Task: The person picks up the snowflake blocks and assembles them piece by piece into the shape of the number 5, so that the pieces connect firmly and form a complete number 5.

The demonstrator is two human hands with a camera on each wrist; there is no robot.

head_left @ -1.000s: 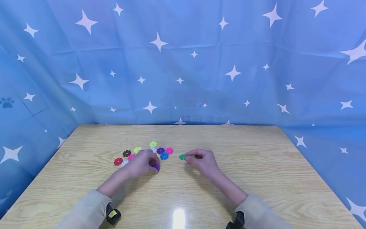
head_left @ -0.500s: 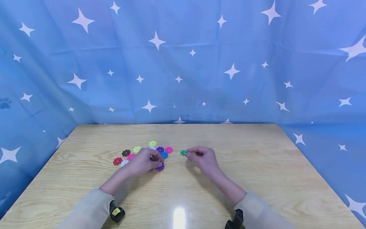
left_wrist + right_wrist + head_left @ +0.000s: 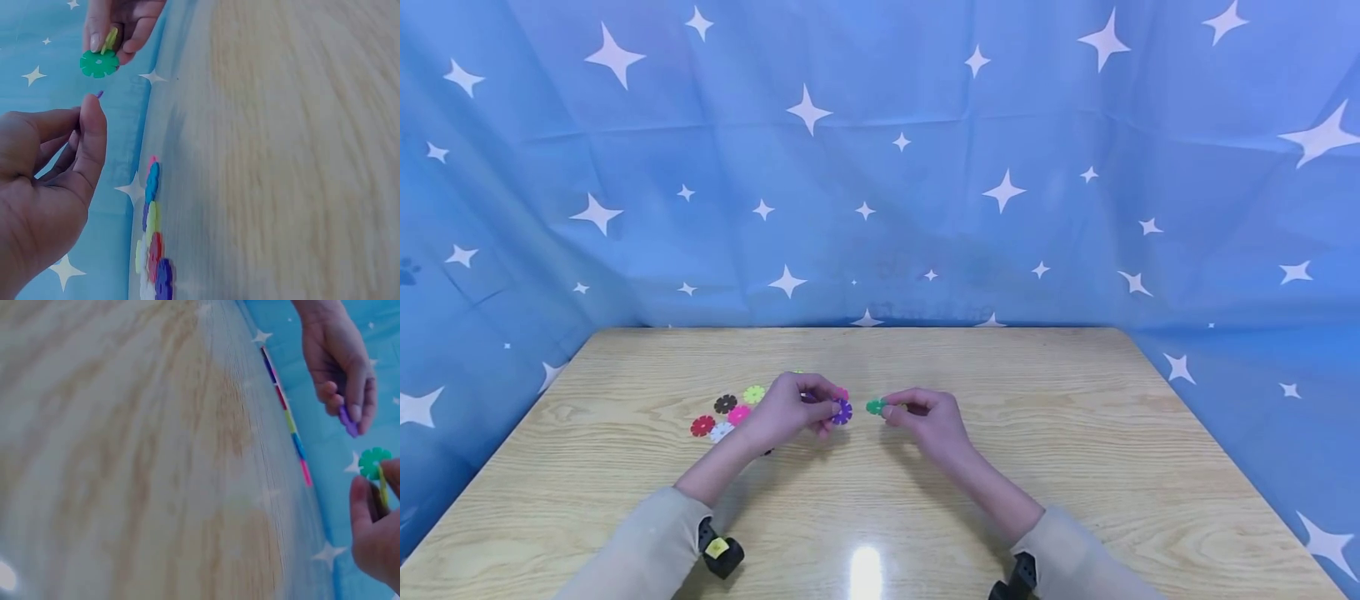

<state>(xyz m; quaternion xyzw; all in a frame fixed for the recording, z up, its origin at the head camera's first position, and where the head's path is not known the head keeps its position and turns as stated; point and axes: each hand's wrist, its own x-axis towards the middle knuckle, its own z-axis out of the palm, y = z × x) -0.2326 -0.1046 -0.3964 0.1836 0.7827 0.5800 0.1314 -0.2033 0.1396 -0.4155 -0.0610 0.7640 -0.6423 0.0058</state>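
Observation:
My left hand (image 3: 782, 414) pinches a purple notched plastic disc (image 3: 844, 412) between thumb and fingers. Across from it, my right hand (image 3: 936, 423) grips a green notched disc (image 3: 875, 407). A yellow disc (image 3: 383, 487) sits at an angle against the green one in the right wrist view, partly hidden by the fingers; the two look joined. A small gap separates the purple disc from the green one. Both hands are held above the table. In the left wrist view only a sliver of the purple disc (image 3: 100, 94) shows past the fingertips.
Loose discs lie flat left of centre, among them a red disc (image 3: 703, 426), a dark brown disc (image 3: 726, 404), a pink disc (image 3: 739, 414), a white disc (image 3: 721, 431) and a yellow-green disc (image 3: 754, 394). My left hand covers several others. A starry blue curtain (image 3: 880, 167) hangs behind the wooden table (image 3: 1037, 375).
My left hand has lifted the purple disc and carried it right and away from me, closer to the green disc. The right hand has stayed nearly in place, still holding its discs.

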